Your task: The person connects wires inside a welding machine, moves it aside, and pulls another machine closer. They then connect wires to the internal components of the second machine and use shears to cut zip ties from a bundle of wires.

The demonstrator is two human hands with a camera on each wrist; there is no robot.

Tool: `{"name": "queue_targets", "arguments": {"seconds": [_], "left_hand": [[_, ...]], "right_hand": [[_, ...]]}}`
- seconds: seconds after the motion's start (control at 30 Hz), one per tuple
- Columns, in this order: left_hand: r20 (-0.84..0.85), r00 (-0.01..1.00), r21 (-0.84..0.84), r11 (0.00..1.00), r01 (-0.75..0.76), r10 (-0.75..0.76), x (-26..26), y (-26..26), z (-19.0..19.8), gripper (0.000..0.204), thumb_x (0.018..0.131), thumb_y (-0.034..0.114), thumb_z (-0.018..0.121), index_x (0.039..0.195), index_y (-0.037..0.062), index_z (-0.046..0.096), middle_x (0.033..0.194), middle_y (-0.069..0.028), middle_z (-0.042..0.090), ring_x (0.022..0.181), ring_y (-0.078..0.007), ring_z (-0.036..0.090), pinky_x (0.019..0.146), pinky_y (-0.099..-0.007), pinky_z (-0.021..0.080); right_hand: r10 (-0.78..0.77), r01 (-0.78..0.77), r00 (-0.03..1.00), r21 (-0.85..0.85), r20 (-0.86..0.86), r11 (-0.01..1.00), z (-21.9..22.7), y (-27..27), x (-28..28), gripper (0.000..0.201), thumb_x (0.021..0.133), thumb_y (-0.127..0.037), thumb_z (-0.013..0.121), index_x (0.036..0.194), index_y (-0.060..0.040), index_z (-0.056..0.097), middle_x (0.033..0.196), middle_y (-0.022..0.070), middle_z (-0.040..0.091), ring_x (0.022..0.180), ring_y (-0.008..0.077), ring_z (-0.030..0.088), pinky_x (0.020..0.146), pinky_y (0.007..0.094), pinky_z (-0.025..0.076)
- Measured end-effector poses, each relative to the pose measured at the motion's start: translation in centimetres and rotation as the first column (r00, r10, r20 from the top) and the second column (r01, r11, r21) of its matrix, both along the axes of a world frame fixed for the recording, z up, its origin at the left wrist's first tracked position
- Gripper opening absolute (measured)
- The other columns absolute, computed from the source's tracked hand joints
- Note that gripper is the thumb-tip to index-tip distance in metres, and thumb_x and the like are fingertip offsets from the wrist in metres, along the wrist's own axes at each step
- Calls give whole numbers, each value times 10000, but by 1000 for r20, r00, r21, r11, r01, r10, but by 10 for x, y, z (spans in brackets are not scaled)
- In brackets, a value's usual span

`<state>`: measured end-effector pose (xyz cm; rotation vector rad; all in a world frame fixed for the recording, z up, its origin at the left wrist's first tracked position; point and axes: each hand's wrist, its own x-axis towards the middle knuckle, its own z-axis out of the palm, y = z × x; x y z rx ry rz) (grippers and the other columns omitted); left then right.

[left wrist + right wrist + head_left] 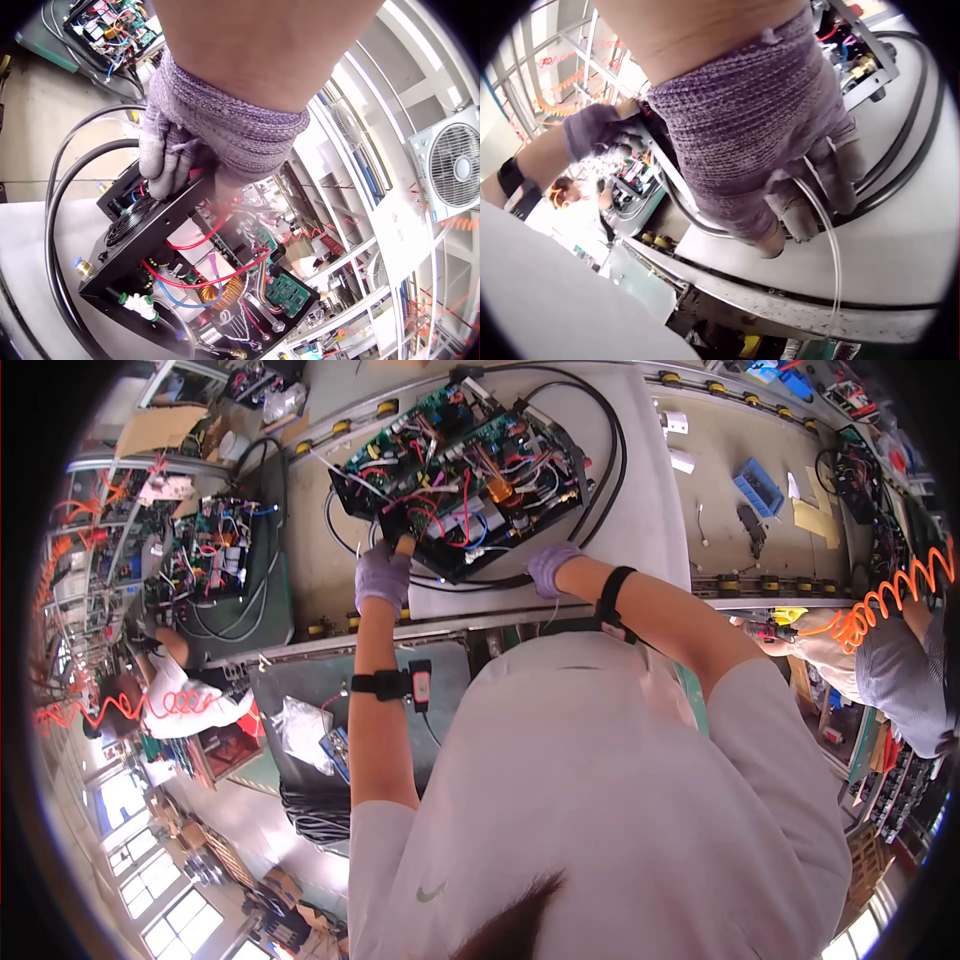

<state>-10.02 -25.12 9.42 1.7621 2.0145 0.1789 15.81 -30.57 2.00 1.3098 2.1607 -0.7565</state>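
An opened black machine chassis (455,560), packed with circuit boards and coloured wires, lies on the white-covered bench. My left hand (383,575), in a purple knitted glove, grips its near left end panel (161,229): gloved fingers lie over the outer face by a round fan (129,226), while the thumb side reaches inside. At the chassis's near right corner is my gloved right hand (757,150), low over the white cover. Its curled fingers hold a thin clear tube (834,259), which hangs down past the bench edge. A thick black cable (900,169) runs behind those fingers.
The black cable loops round the chassis's right side. A blue crate (758,488) and yellowish cardboard (815,520) lie farther right. Another opened unit (215,545) stands at left, with a person (185,700) beside it. A metal rail (780,289) borders the bench.
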Motion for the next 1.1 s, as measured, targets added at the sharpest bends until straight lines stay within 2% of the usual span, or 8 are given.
{"name": "queue_targets", "arguments": {"seconds": [0.27,0.43,0.53,0.7,0.8,0.9,1.03,1.1], "left_hand": [[-43,997,50,997,58,-56,7,-10,11,313,782,274,607,973,31,655,825,-191,670,775,-345,645,709,-403,479],[-115,993,97,994,52,-41,12,-25,10,384,781,381,629,958,42,656,867,-211,662,847,-393,629,735,-448,490],[-90,993,104,991,86,-76,12,-39,4,441,825,484,588,1010,87,636,803,-180,661,785,-386,632,697,-473,492],[-95,994,-26,998,58,-60,25,-62,20,438,823,481,594,1033,98,625,807,-168,661,786,-375,635,702,-462,495],[-109,994,100,994,37,-26,22,-64,6,444,804,466,630,1104,139,630,829,-139,678,800,-338,647,702,-435,499],[-102,993,-1,999,54,-54,21,-61,22,441,783,424,672,1115,138,623,839,-122,676,792,-319,645,711,-422,499],[-48,999,401,915,43,-26,22,-56,36,399,759,329,703,1076,101,614,954,-114,633,827,-303,610,752,-409,490],[7,1000,414,910,11,-15,24,-48,38,368,769,313,691,1072,118,615,990,-114,613,880,-306,592,781,-412,478]], "right_hand": [[-83,83,996,-24,-28,996,0,13,17,399,769,-275,579,1137,-130,629,1076,119,658,974,320,635,810,445,514],[-198,206,978,146,-71,968,44,11,16,351,769,-328,598,1024,-102,682,1062,176,626,961,340,617,805,444,504],[-200,234,967,243,-158,941,95,6,16,366,771,-350,605,1015,-88,681,1031,175,610,952,334,604,808,434,491],[-108,450,789,450,-605,771,97,2,14,302,777,-297,642,988,-82,655,987,150,592,925,295,602,801,412,487],[-120,537,740,475,-661,697,88,10,0,338,792,-318,637,1049,-97,633,984,146,596,906,296,609,787,414,492],[-147,559,760,520,-634,646,84,18,-17,340,797,-325,638,1057,-107,626,980,143,601,900,298,611,769,407,497],[-192,410,868,441,-458,798,109,31,-28,279,822,-288,617,1020,-92,609,974,127,610,899,307,608,754,414,493],[-142,351,894,466,-426,812,104,35,-34,262,818,-275,619,1008,-95,621,950,124,616,888,305,610,750,414,493]]}}
